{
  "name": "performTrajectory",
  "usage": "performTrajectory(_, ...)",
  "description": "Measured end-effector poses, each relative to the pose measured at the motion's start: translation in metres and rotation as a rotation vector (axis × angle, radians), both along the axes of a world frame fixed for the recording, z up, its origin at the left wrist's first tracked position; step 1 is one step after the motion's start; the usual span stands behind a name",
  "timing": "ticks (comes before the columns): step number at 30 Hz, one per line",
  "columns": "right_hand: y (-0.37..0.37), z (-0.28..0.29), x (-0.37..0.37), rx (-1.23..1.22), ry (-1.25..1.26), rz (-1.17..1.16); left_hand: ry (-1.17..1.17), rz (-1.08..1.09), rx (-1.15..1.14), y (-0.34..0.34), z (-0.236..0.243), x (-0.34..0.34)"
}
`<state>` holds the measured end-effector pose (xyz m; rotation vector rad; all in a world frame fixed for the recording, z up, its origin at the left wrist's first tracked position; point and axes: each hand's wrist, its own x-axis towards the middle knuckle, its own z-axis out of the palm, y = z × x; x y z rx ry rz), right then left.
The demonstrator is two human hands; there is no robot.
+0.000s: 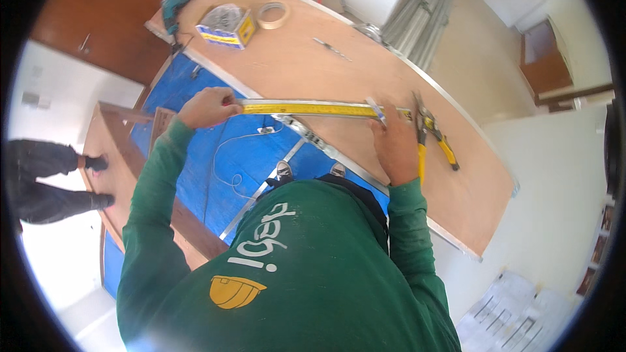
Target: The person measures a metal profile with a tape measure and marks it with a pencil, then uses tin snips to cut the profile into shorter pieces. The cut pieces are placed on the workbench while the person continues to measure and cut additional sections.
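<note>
My left hand is closed on the left end of a yellow tape measure, its blade stretched out to the right. A narrow silvery metal strip runs along the blade's far edge. At the other end my right hand pinches a slim white-and-blue pen, its fingers against the tape. Just right of that hand, yellow-handled tin snips lie on the wooden board. Part of another yellow-handled tool shows between the snips and my right hand.
On the board's far left are a teal power drill, a small box and a masking tape roll. A drill bit lies mid-board. Metal channels lean beyond. Blue sheeting covers the floor; another person's legs stand left.
</note>
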<state>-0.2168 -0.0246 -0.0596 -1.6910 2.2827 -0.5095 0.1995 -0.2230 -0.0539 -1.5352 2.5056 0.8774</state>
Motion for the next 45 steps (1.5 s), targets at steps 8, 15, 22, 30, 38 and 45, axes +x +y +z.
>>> performTrajectory(8, -0.010, -0.011, -0.005, 0.055, 0.072, 0.034, -0.017, 0.087, 0.175, -0.002, 0.003, 0.007)
performTrajectory(15, -0.015, -0.008, -0.001, 0.045, -0.029, -0.054, 0.063, -0.032, 0.098, -0.010, -0.001, 0.019)
performTrajectory(22, -0.015, -0.010, 0.000, 0.007, 0.023, -0.038, 0.036, 0.004, 0.228, -0.015, 0.004, 0.015)
performTrajectory(30, -0.014, -0.005, -0.003, 0.039, -0.065, -0.044, -0.004, -0.010, 0.208, -0.022, 0.000, 0.008)
performTrajectory(38, -0.007, 0.035, -0.008, -0.367, -0.792, -0.201, 0.003, -0.025, 0.151, -0.018, -0.002, 0.011)
performTrajectory(45, -0.037, 0.034, -0.005, -0.427, -1.483, -0.053, 0.039, -0.054, 0.121, -0.024, -0.010, 0.015)
